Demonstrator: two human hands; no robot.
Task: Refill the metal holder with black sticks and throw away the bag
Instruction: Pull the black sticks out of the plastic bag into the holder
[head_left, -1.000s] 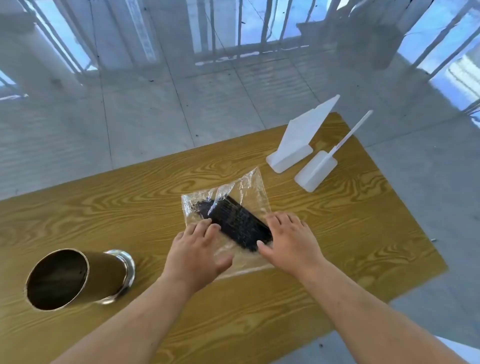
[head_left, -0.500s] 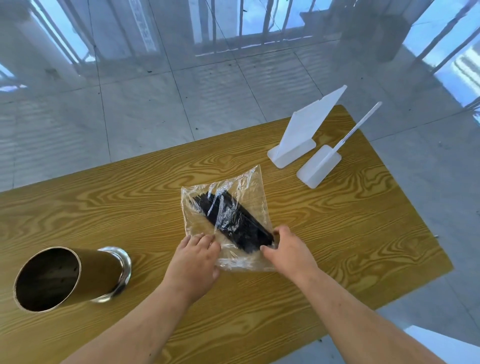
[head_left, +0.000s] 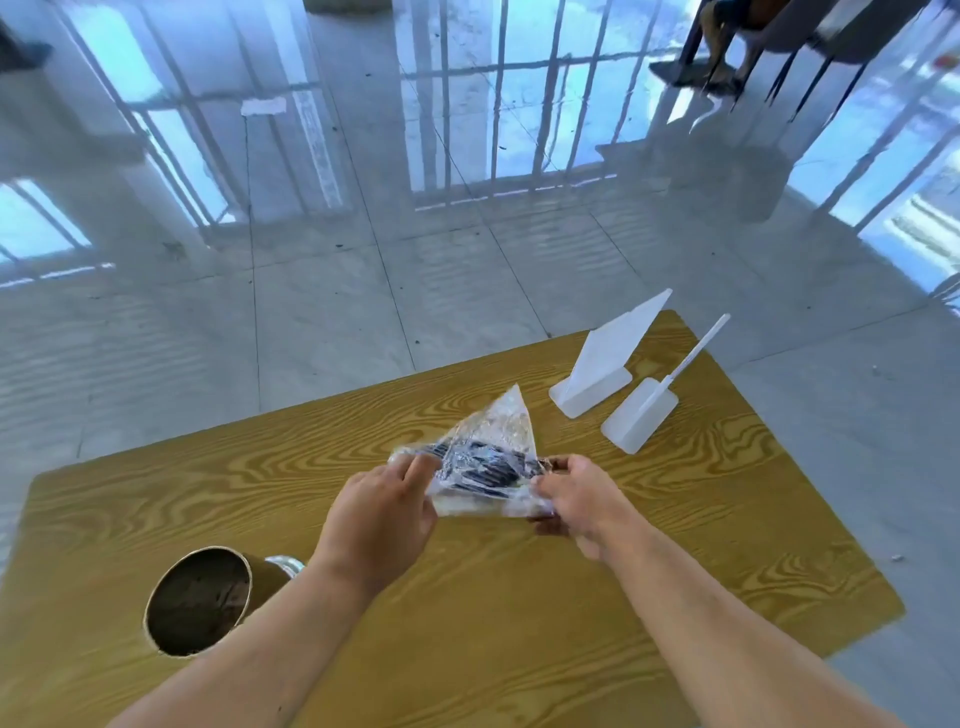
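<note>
A clear plastic bag (head_left: 493, 441) with a bundle of black sticks (head_left: 480, 467) inside is lifted off the wooden table (head_left: 675, 545). My left hand (head_left: 382, 512) pinches its near left edge and my right hand (head_left: 576, 499) pinches its near right edge. The bag's far corner points up and away from me. A round metal holder (head_left: 200, 600) lies on its side at the near left of the table, its open mouth towards me, with nothing visible inside; my left forearm covers part of its base.
Two white plastic sign stands (head_left: 597, 374) (head_left: 641, 423) sit at the table's far right. The table's far edge and right edge drop to a glossy tiled floor (head_left: 363, 291). Chair legs and a person's legs (head_left: 722, 47) show at the far top right.
The bag lay flat on the table under both hands; now both hands have gripped its near edge and raised it. The camera has tilted up, showing more floor.
</note>
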